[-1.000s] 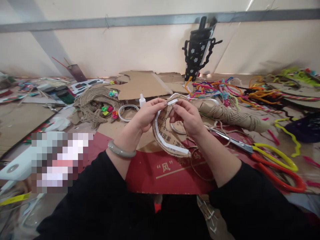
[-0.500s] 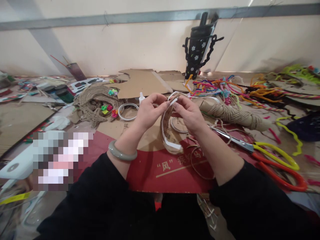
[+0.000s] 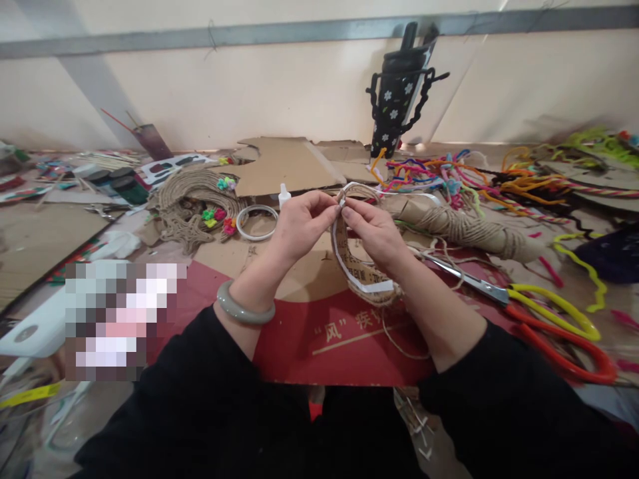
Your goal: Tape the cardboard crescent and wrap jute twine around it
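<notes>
My left hand (image 3: pixel 308 225) and my right hand (image 3: pixel 373 229) meet in the middle, thumbs and fingers pinched at the top of a curved cardboard piece (image 3: pixel 355 274). The piece looks crescent-shaped, with printed writing on the face toward me and twine around its outside. White double-sided-looking tape (image 3: pixel 377 287) runs along its edge, and a loose end sticks out at the bottom. Both thumbs press the strip near the top; the exact contact is partly covered by my fingers. Beneath lies a red and brown cardboard sheet (image 3: pixel 299 346).
On the right are large scissors (image 3: pixel 484 287) with yellow and red handles and a twine roll (image 3: pixel 459 229). White rings (image 3: pixel 257 223), a glue bottle (image 3: pixel 284 195) and a twine-covered wreath (image 3: pixel 184 193) lie left. A black tumbler (image 3: pixel 393 100) stands behind, beside colourful pipe cleaners (image 3: pixel 449 174).
The curved cardboard has turned, its lower end swinging right, so more of its printed inner face shows. My fingertips have drawn closer together at its top.
</notes>
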Tool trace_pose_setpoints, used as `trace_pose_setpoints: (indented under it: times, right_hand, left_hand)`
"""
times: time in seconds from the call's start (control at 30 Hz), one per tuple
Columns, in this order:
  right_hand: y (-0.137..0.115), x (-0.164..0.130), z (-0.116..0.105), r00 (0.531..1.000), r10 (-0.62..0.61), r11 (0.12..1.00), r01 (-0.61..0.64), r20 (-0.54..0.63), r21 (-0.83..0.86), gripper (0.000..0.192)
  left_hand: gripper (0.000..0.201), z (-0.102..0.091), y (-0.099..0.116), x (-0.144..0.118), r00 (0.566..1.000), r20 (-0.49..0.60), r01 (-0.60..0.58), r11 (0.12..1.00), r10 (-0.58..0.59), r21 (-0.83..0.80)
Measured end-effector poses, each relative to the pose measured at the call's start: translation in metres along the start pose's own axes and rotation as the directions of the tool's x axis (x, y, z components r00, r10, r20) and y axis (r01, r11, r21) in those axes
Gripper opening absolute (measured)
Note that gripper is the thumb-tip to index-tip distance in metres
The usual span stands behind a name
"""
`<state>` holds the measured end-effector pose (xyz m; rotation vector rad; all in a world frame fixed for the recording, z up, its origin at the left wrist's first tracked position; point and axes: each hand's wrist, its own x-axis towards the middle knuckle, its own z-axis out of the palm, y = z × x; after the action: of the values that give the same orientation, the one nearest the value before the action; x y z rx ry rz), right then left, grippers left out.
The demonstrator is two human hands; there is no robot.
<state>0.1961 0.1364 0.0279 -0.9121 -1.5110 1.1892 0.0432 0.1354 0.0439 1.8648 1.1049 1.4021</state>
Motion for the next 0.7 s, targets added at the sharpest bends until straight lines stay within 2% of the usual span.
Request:
trace_pose_setpoints:
  times: [0.2, 0.7]
  right_hand:
    - [0.0019, -0.0002, 0.0000, 0.999, -0.048, 0.999, 0.048, 0.004, -0.008, 0.036]
    - [0.0038, 0.0017, -0.0027, 0.995, -0.097, 0.989, 0.100, 0.035, -0.105, 0.043]
  left_hand:
    - [0.010, -0.0005, 0.0033, -0.0002, 1.000, -0.005, 0.026, 0.999, -0.026, -0.026]
    - [0.012, -0.0022, 0.0025, 0.0000, 0.998, 0.014, 0.054, 0.999, -0.054, -0.008]
